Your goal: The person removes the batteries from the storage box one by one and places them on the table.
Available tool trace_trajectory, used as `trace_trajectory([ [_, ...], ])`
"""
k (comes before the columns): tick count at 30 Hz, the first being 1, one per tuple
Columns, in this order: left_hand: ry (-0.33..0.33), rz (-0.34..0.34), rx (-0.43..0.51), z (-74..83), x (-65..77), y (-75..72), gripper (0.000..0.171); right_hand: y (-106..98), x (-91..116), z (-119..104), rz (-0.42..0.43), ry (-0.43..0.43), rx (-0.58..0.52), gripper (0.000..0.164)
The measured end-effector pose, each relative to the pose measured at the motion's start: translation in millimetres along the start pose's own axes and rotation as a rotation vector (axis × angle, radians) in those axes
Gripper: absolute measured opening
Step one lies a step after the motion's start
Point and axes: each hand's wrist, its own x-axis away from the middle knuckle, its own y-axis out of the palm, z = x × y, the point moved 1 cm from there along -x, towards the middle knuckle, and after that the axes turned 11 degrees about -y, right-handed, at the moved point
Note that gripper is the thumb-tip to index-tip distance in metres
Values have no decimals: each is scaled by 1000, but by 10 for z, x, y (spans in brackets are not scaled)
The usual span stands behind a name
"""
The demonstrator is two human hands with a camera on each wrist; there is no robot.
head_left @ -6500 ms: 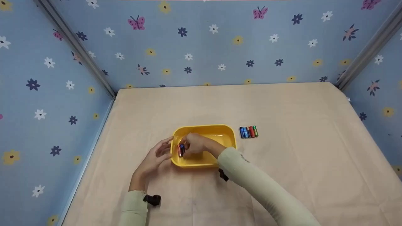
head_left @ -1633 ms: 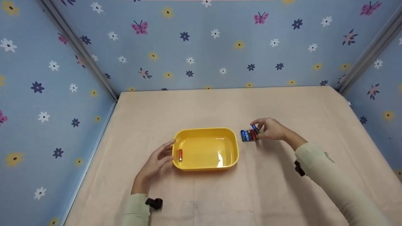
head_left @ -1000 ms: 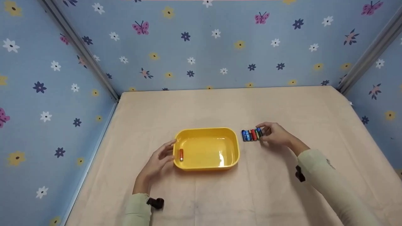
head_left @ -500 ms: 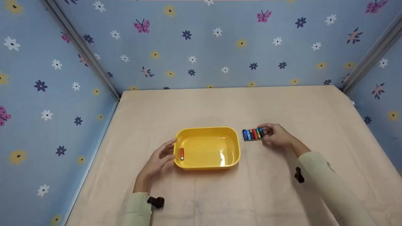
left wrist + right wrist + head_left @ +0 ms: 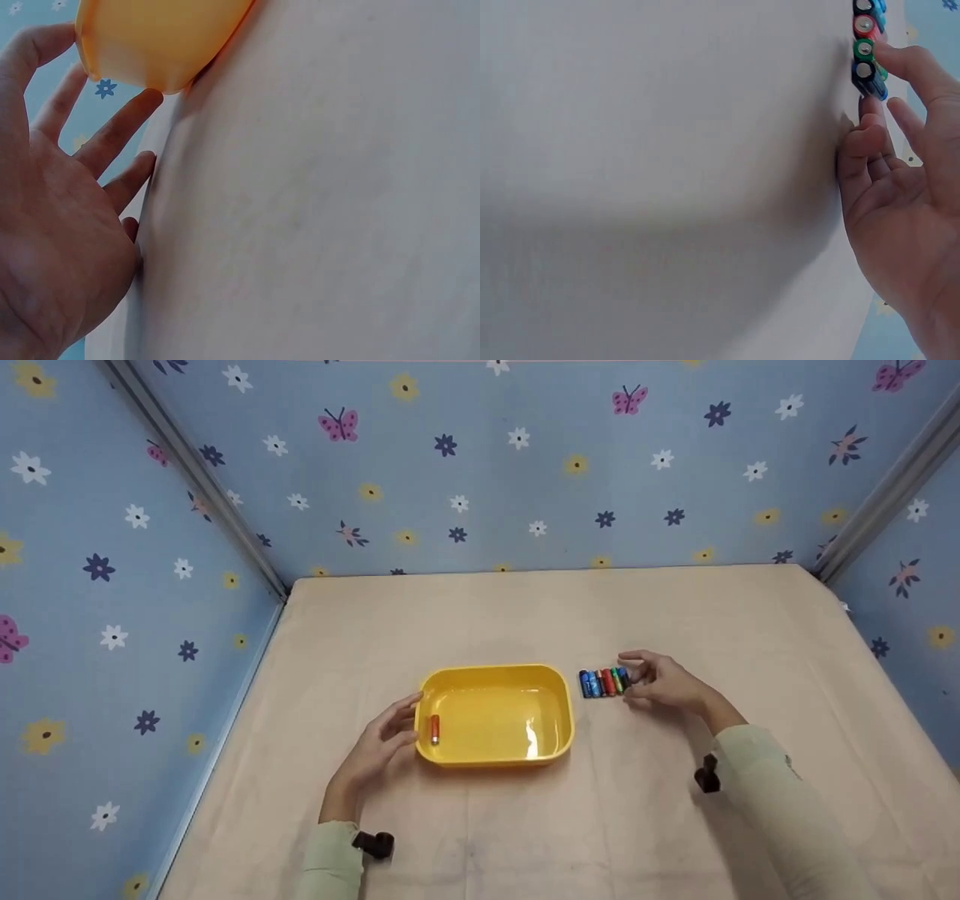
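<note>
A yellow plastic tray (image 5: 495,727) sits mid-table, with one orange-red battery (image 5: 435,730) lying near its left wall. My left hand (image 5: 371,750) touches the tray's left side with extended fingertips; the left wrist view shows those fingers (image 5: 124,131) spread against the wall. Right of the tray, several batteries (image 5: 604,682) lie side by side in a row: blue, red, green, and a dark blue one at the right end. Beside that end is my right hand (image 5: 664,682), fingers parted around the last battery (image 5: 866,73) and not gripping it.
A beige cloth (image 5: 480,615) covers the table. Blue flowered panels (image 5: 517,465) stand at the back and both sides, with grey posts (image 5: 202,480) at the corners. Each sleeve carries a small black camera (image 5: 375,845) at the wrist.
The right hand took a dark blue battery from the tray and set it at the row's right end. Its fingers have since loosened and parted. The left hand stays at the tray.
</note>
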Motion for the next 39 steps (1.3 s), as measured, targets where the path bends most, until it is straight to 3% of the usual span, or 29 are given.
trace_trajectory([
  [4,5,4,-10,-10,-10,10,67,10,23,25,21,27,-26,80],
  [15,0,-12,2,-15,-11,10,67,16,81,28,97,-17,-52,71],
  [23,-14,9,4,-5,-1,6,67,4,115,-34,138,0,-98,67],
  [32,-18,14,16,-22,-2,14,67,-165,68,-451,184,-138,-112,59],
  [39,15,-17,14,-18,-7,6,67,-158,58,-673,230,-205,-74,51],
])
